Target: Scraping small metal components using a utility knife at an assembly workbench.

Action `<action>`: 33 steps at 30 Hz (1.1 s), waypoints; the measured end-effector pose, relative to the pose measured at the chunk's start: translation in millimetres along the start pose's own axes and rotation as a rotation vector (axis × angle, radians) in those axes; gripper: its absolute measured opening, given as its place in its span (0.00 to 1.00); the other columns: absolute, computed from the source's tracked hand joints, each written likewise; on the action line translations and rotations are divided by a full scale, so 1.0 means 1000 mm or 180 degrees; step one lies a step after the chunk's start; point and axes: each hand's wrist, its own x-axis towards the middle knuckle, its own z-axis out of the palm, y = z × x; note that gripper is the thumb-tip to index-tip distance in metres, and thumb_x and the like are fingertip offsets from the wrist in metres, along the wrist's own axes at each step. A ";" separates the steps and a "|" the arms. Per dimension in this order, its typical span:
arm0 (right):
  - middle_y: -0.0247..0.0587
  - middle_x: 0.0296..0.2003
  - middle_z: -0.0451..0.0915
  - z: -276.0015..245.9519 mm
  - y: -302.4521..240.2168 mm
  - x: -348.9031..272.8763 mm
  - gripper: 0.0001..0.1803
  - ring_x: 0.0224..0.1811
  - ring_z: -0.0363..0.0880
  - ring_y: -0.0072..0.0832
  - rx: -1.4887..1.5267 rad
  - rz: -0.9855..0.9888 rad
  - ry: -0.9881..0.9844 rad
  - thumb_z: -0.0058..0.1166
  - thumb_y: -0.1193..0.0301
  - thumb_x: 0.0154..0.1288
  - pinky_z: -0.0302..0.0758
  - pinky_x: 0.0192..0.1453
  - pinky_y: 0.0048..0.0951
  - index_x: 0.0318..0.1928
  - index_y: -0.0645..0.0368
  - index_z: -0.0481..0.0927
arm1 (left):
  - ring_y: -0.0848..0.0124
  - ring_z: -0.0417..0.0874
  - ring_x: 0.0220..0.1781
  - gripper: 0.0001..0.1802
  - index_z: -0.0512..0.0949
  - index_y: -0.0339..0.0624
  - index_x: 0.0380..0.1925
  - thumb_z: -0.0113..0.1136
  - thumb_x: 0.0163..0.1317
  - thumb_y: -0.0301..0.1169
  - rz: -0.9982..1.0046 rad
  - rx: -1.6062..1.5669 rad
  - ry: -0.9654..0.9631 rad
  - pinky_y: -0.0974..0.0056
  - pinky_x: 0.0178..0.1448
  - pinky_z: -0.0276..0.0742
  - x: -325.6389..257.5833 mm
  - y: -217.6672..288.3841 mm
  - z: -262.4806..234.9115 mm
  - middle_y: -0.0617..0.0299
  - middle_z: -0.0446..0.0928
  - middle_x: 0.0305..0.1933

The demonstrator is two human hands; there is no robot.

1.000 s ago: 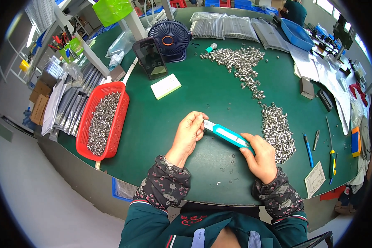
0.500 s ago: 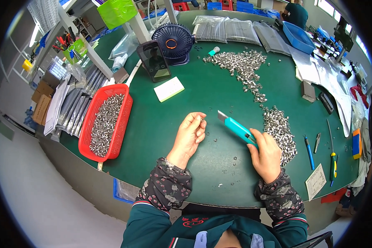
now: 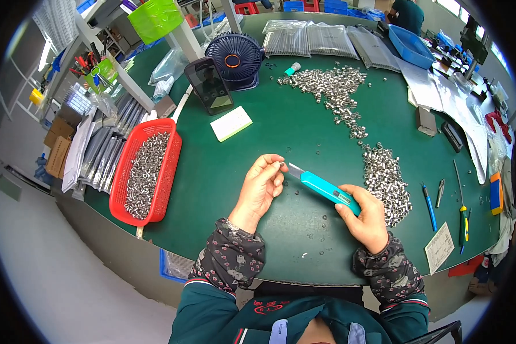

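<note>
My right hand (image 3: 366,221) has a closed grip on the teal plastic utility knife (image 3: 325,188), blade at the small metal nut (image 3: 281,165) pinched in my left hand (image 3: 262,188) above the green surface (image 3: 304,126). A slip could cut my fingertips.

Green-topped round-edged work table (image 3: 258,143). On it: red plastic basket of small metal parts (image 3: 146,169), near left; white rectangular pad (image 3: 231,123), centre left; dark blue desk fan (image 3: 235,60) and propped black phone (image 3: 209,86), far; loose trail of silvery metal nuts (image 3: 350,109), far to near right; blue pen (image 3: 428,199), near right.
</note>
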 end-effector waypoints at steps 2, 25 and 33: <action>0.45 0.26 0.75 -0.002 -0.002 0.000 0.14 0.23 0.73 0.36 0.0093 0.0172 -0.0141 0.55 0.72 0.47 0.69 0.27 0.29 0.37 0.61 0.74 | 0.82 0.65 0.21 0.05 0.69 0.42 0.34 0.48 0.58 0.28 0.0008 0.0007 -0.0042 0.79 0.18 0.59 -0.001 0.001 0.000 0.64 0.70 0.28; 0.42 0.22 0.71 -0.004 -0.001 0.003 0.14 0.22 0.71 0.36 -0.0110 -0.0282 0.0328 0.55 0.72 0.47 0.66 0.25 0.30 0.38 0.60 0.73 | 0.83 0.65 0.18 0.07 0.69 0.40 0.34 0.47 0.60 0.32 0.0024 0.0322 -0.0137 0.81 0.16 0.58 -0.001 -0.001 0.001 0.64 0.69 0.25; 0.43 0.26 0.74 -0.001 0.003 0.000 0.13 0.24 0.73 0.37 0.0021 0.0029 -0.0034 0.55 0.70 0.48 0.68 0.26 0.30 0.37 0.60 0.74 | 0.82 0.70 0.22 0.08 0.69 0.38 0.38 0.48 0.58 0.27 0.0361 0.0550 0.0113 0.81 0.17 0.64 0.000 0.001 0.004 0.60 0.72 0.33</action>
